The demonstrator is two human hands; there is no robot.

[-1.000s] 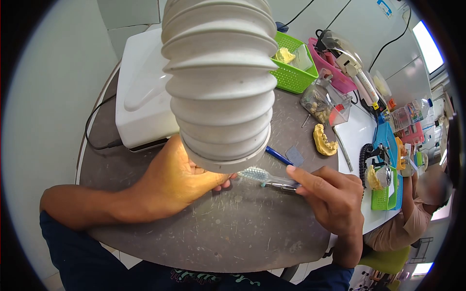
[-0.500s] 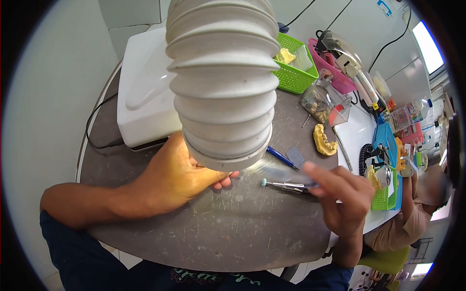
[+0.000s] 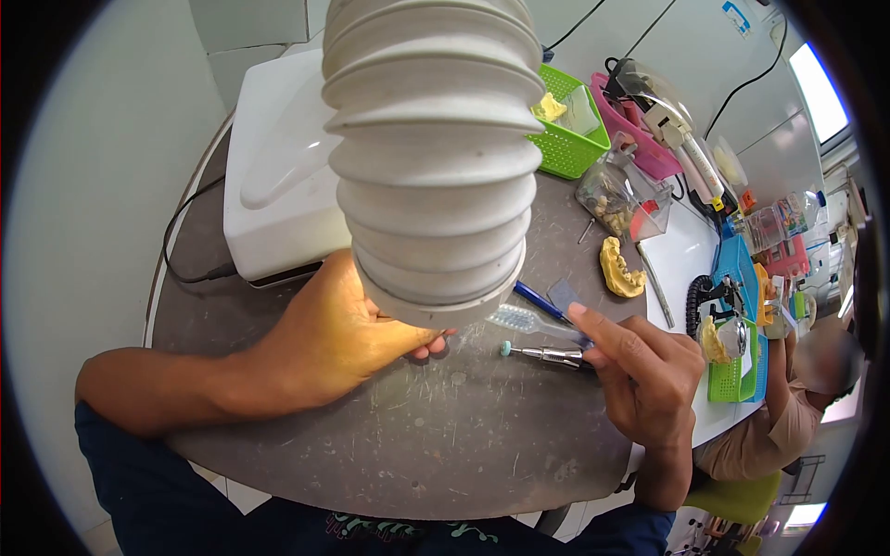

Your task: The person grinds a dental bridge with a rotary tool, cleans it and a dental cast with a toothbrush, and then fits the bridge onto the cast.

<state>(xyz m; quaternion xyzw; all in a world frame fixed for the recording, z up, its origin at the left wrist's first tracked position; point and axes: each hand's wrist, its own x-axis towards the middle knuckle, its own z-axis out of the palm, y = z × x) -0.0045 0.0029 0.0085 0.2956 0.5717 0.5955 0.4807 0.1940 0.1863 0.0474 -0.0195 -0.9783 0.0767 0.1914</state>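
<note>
My right hand (image 3: 649,375) is closed, pinching the clear handle of a toothbrush (image 3: 524,321). The bristled head points left, close to the rim of the ribbed white hose (image 3: 431,204). Beneath that hose my left hand (image 3: 348,338) has its fingers curled in; whatever they hold is hidden behind the hose. A metal rotary handpiece (image 3: 556,356) with a teal tip lies just under the toothbrush. Behind the brush lie a blue pen (image 3: 540,298) and a small grey-blue flat piece (image 3: 562,296).
A yellow dental model (image 3: 619,269) sits on the grey table (image 3: 445,445). Behind it are a clear container (image 3: 616,195), a green basket (image 3: 570,153) and a pink basket (image 3: 658,162). At left stands a white box-shaped unit (image 3: 278,185). Another person (image 3: 769,426) sits at far right.
The toothbrush, smeared by motion before, now shows sharply. My right hand has shifted slightly left. The left hand stays almost where it was.
</note>
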